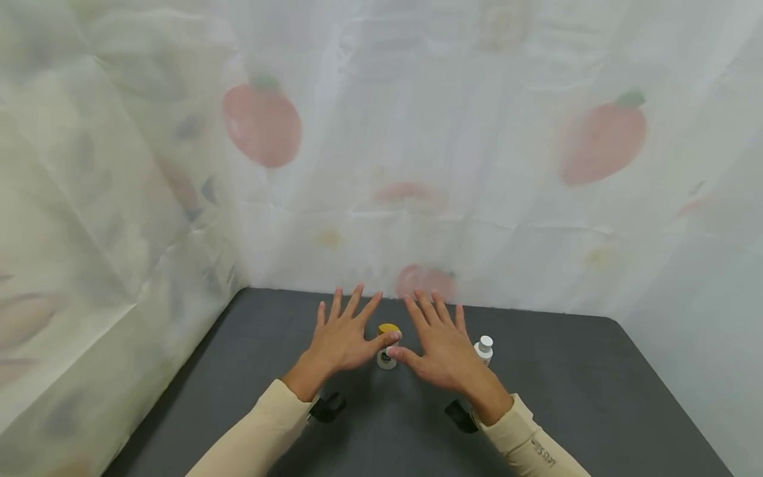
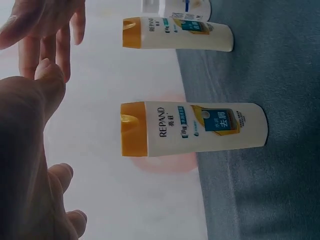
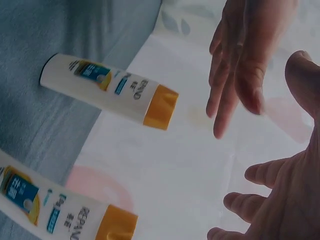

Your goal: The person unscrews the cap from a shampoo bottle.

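Observation:
My left hand [image 1: 340, 344] and right hand [image 1: 444, 354] are raised over the dark table, palms down, fingers straight and spread. Their thumbs come close together, and neither hand holds anything. Between and beyond the thumbs stands a white REPAND bottle [image 1: 387, 361] with a yellow cap. The left wrist view has one such bottle [image 2: 200, 127] upright with a second matching bottle [image 2: 185, 35] beside it. Both also appear in the right wrist view, one bottle [image 3: 110, 92] whole and the other bottle [image 3: 55, 205] cut off. From the head camera only one is visible, the other hidden.
Just past my right hand is a white-capped bottle [image 1: 484, 349], partly covered by it. A pale curtain [image 1: 477, 165] printed with fruit hangs along the far edge and left side of the dark table [image 1: 566, 384]. Black straps [image 1: 328, 407] sit at my wrists.

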